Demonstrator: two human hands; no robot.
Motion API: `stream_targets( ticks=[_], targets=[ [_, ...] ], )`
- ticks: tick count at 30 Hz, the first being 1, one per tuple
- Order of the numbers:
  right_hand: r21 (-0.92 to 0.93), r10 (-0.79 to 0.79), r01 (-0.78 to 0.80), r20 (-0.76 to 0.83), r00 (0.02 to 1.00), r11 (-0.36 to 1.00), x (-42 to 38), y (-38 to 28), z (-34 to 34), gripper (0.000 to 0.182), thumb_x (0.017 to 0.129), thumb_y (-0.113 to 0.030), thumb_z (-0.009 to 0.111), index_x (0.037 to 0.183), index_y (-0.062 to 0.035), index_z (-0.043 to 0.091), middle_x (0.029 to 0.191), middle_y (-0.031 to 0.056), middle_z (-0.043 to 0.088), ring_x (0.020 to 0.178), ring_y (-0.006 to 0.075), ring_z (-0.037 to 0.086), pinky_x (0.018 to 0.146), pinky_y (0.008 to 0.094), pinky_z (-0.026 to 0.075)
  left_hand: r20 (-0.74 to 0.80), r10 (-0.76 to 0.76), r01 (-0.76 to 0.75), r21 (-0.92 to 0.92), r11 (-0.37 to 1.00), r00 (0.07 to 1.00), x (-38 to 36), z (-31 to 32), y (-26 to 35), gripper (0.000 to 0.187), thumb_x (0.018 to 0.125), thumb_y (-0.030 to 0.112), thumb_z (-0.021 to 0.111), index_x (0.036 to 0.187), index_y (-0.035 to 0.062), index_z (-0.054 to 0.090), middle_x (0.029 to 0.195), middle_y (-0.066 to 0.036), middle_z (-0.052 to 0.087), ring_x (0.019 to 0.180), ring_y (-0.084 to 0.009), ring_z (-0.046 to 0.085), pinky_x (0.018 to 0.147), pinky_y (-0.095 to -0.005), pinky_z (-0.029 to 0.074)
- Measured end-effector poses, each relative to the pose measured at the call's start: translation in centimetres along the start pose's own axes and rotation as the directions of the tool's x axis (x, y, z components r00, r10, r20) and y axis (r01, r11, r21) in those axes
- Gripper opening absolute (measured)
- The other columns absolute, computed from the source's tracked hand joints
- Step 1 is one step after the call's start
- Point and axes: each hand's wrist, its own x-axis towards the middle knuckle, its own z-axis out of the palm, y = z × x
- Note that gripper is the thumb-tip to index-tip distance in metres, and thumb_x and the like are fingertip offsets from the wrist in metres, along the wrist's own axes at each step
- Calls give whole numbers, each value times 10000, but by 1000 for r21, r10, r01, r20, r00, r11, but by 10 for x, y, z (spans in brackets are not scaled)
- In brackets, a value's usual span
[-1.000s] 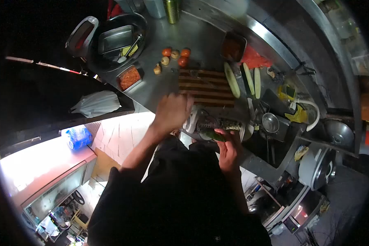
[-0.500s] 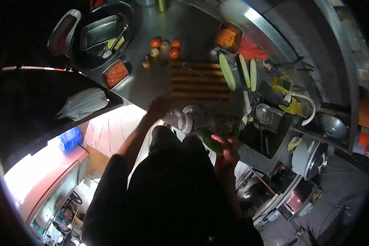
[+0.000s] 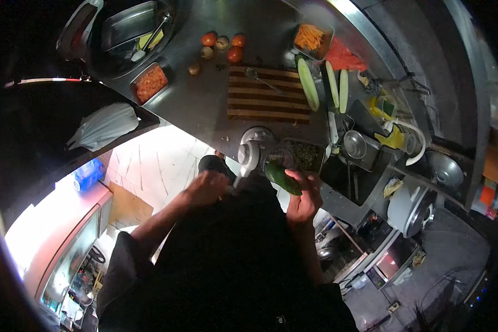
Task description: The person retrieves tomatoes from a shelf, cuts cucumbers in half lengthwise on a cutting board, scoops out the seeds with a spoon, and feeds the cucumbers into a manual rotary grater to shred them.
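Note:
My right hand (image 3: 303,198) grips a dark green cucumber (image 3: 282,177), its tip pressed against a white hand-cranked slicer (image 3: 254,152) clamped at the steel counter's near edge. My left hand (image 3: 207,188) is closed on the slicer's crank handle (image 3: 237,180), below and left of the machine. A metal tray of green cut pieces (image 3: 304,156) sits just behind the slicer. A striped wooden cutting board (image 3: 268,95) lies further back with a spoon on it.
Peeled cucumbers (image 3: 309,84) lie right of the board. Tomatoes and onions (image 3: 222,44), a tray of grated carrot (image 3: 149,83), a tray of carrot sticks (image 3: 311,37) and a big bowl (image 3: 122,33) stand at the back. A sink (image 3: 359,166) with a small pot is right.
My left hand dropped from the slicer's top, down off the counter edge, to the crank handle. The cucumber stayed in my right hand at the slicer. The view shifted toward me.

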Motion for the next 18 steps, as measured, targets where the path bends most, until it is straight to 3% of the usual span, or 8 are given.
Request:
stream_targets(
  ticks=[5, 8, 9, 11, 12, 14, 16, 18],
  targets=[
    [-102, 128, -117, 99, 987, 988, -2, -10, -5, 228, 961, -50, 540, 1133, -63, 690, 1050, 149, 669, 958, 337, 641, 833, 408, 519, 94, -677, 682, -172, 711, 730, 74, 82, -123, 239, 896, 281, 637, 931, 49, 687, 837, -148, 677, 767, -358, 688, 673, -475, 573],
    [-79, 62, -53, 114, 992, 995, -2, -4, -5, 242, 979, -87, 519, 1162, -77, 678, 1067, 150, 641, 978, 345, 621, 841, 422, 510, -307, -551, 483, -273, 832, 776, 118, -24, -147, 266, 887, 298, 661, 1034, 78, 683, 934, -130, 669, 863, -321, 669, 707, -478, 554],
    [-31, 75, -73, 86, 993, 997, -5, 0, -2, 244, 975, -88, 522, 1162, -78, 678, 1075, 151, 633, 989, 344, 613, 854, 423, 504, -357, -428, 472, 43, 880, 830, 117, -61, -116, 250, 895, 286, 650, 1035, 81, 681, 920, -120, 657, 851, -314, 653, 694, -447, 548],
    [59, 127, -129, 37, 991, 990, -13, 9, 2, 248, 967, -91, 528, 1161, -79, 680, 1090, 151, 618, 1011, 343, 597, 881, 424, 491, 395, -560, 667, -225, 710, 729, 137, -190, -54, 174, 933, 244, 597, 999, 99, 669, 867, -87, 610, 810, -276, 595, 653, -357, 513],
    [-141, -20, 34, 97, 995, 990, -7, 6, -4, 268, 930, -53, 561, 1164, -81, 687, 1111, 148, 602, 1039, 341, 578, 920, 431, 467, -388, -331, 262, -222, 939, 860, 92, -138, -34, 143, 930, 208, 581, 957, 91, 659, 840, -89, 598, 733, -252, 577, 598, -370, 499],
    [-114, -38, 48, 92, 995, 992, -6, 5, -3, 281, 914, -43, 578, 1168, -84, 691, 1125, 144, 602, 1058, 338, 572, 939, 435, 454, -436, -100, 196, 181, 964, 894, 54, -132, -7, 135, 899, 199, 604, 916, 72, 649, 812, -79, 586, 655, -233, 549, 519, -379, 475],
    [-64, 13, -4, 129, 992, 998, -6, 6, -3, 294, 900, -32, 605, 1175, -83, 695, 1131, 143, 607, 1070, 337, 571, 946, 433, 448, -148, -178, 164, -102, 981, 973, 19, -66, 25, 140, 874, 193, 618, 940, 74, 652, 828, -103, 616, 626, -238, 555, 496, -393, 477],
    [-99, 7, 7, 141, 990, 995, -6, 9, -4, 279, 905, -37, 609, 1167, -76, 697, 1136, 145, 609, 1076, 336, 571, 944, 424, 454, -175, -380, 370, -90, 925, 908, 12, -19, 13, 138, 869, 196, 615, 939, 86, 658, 837, -125, 645, 652, -261, 599, 507, -393, 495]
  ],
)
